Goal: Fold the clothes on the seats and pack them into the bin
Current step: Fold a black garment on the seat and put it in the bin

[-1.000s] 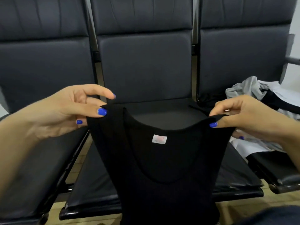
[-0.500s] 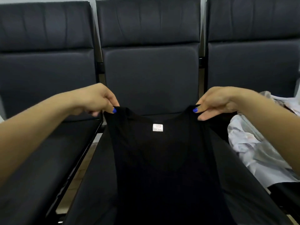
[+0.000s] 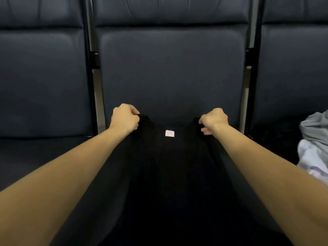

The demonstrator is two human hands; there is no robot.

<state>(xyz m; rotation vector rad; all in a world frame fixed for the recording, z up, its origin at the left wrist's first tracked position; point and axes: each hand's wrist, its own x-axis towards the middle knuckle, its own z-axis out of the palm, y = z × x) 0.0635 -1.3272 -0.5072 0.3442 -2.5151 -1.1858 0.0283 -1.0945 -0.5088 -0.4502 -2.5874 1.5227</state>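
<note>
While spread on middle seat (image 3: 170, 71): black tank top (image 3: 168, 166)
Left hand (image 3: 124, 118): fingers pinch left strap
Right hand (image 3: 213, 119): fingers pinch right strap

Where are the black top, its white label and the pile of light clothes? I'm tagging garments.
black top (image 3: 170, 166), head view, chest area below the neckline.
white label (image 3: 169, 133), head view, label's middle.
pile of light clothes (image 3: 314, 148), head view, pale fabric.

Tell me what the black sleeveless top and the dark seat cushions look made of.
Black sleeveless top: soft matte knit fabric, seemingly; it drapes limply, with a sewn white label. Dark seat cushions: padded leather or leatherette, likely; smooth faint sheen, stitched seams.
</note>
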